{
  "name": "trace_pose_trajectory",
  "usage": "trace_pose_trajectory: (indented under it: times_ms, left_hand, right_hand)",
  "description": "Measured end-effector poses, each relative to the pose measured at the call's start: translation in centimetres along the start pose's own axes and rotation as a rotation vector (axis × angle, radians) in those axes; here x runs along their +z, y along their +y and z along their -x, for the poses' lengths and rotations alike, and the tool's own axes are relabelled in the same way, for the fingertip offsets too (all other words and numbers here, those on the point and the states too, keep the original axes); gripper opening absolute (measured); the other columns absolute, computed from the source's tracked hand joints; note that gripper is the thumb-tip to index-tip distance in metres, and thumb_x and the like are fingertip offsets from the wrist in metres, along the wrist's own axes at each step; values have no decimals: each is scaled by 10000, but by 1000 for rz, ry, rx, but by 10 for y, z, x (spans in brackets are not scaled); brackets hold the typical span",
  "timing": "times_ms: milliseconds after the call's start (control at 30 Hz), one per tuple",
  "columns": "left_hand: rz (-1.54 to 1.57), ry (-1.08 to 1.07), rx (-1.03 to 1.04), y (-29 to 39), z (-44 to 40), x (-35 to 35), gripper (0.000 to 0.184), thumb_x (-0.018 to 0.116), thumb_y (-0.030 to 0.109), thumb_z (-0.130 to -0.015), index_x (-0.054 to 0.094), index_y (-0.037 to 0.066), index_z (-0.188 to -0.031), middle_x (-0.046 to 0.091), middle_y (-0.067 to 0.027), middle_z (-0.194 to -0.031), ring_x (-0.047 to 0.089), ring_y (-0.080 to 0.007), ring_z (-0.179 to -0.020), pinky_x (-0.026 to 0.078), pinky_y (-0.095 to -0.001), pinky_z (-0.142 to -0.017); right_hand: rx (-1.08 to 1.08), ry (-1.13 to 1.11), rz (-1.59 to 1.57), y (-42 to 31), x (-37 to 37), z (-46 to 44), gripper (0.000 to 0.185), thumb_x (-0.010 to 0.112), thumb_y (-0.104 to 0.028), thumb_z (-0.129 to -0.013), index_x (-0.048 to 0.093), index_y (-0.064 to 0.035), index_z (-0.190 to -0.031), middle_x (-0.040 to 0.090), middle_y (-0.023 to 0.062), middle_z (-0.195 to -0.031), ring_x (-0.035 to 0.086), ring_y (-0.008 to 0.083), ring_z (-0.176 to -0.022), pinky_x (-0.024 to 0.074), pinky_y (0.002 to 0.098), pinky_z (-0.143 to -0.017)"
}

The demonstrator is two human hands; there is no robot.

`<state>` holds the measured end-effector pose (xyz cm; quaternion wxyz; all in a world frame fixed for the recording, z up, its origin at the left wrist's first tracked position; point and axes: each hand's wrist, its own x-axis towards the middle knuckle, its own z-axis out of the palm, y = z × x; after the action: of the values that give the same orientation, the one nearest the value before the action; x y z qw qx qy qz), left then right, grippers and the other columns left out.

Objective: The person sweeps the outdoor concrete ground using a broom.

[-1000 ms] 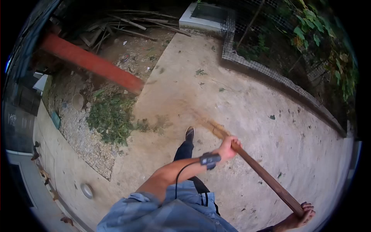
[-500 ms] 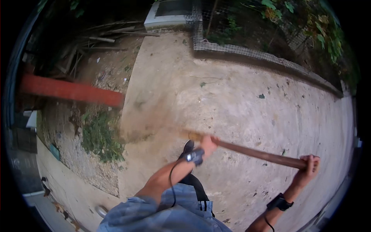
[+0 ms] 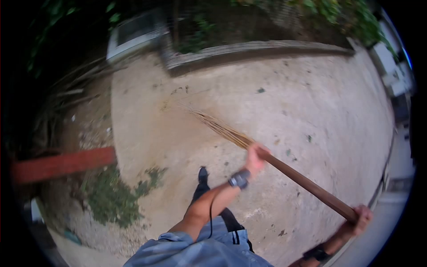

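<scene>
A broom with a long brown wooden handle (image 3: 311, 187) and thin straw-coloured twigs (image 3: 222, 130) slants across the middle of the view. My left hand (image 3: 257, 158) is wrapped round the broom where the handle meets the twigs. Near the handle's far end, at the lower right, my right hand (image 3: 362, 218) is closed on the wood. The twig tips are spread close to the concrete floor (image 3: 240, 93), beside a few small leaves and brownish dirt.
Green cut plants (image 3: 111, 200) lie on gravel at the left, below a red beam (image 3: 64, 164). A low wall (image 3: 262, 50) with mesh and plants runs along the back, next to a pale-framed box (image 3: 135, 33). My foot (image 3: 203, 173) is on the concrete.
The view has turned to the right, shifting the surroundings leftward. The broom's twigs, blurred before, now show clearly, pointing to the upper left. Both hands keep their hold.
</scene>
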<state>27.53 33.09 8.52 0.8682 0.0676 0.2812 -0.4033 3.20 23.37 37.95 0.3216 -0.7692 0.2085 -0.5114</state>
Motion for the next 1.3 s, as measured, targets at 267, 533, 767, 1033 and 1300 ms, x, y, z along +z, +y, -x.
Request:
trace_pose_trajectory:
  times_ms: [267, 533, 767, 1033, 1300]
  left_hand:
    - [-6, 229, -43, 39, -8, -104, 108, 482, 32, -705, 411, 66, -631, 436, -62, -521, 464, -201, -525, 431, -327, -577]
    - [379, 629, -12, -32, 218, -197, 88, 462, 81, -747, 389, 39, -773, 430, -86, -676, 448, -228, -617, 420, -391, -655]
    - [485, 421, 164, -102, 354, -185, 115, 528, 111, -718, 441, 44, -752, 527, -86, -765, 523, -215, -703, 423, -362, -722]
    - [425, 193, 7, -168, 346, -216, 173, 525, 84, -701, 407, 113, -579, 384, 4, -490, 412, -143, -466, 401, -321, -527]
    - [475, 374, 123, -60, 461, -405, 128, 503, 54, -645, 417, 81, -554, 424, -49, -478, 446, -187, -469, 417, -331, -529]
  right_hand:
    - [226, -14, -58, -5, 74, 36, 108, 477, -1, -770, 409, -50, -702, 493, 86, -630, 474, 134, -573, 400, 236, -549]
    - [524, -39, -206, 30, -71, 92, 116, 507, -88, -789, 426, -78, -707, 435, 21, -621, 446, 98, -563, 393, 227, -547]
    - [589, 72, -399, 31, -220, 121, 82, 510, -102, -791, 528, -38, -839, 443, 14, -664, 433, 102, -615, 371, 228, -586]
    - [59, 228, -392, -147, -252, 182, 148, 591, 40, -603, 456, 8, -552, 439, 119, -466, 488, 217, -436, 477, 354, -439]
    - [256, -269, -132, -155, -180, 324, 134, 467, -104, -807, 412, -63, -691, 404, 20, -616, 399, 101, -586, 336, 219, -543]
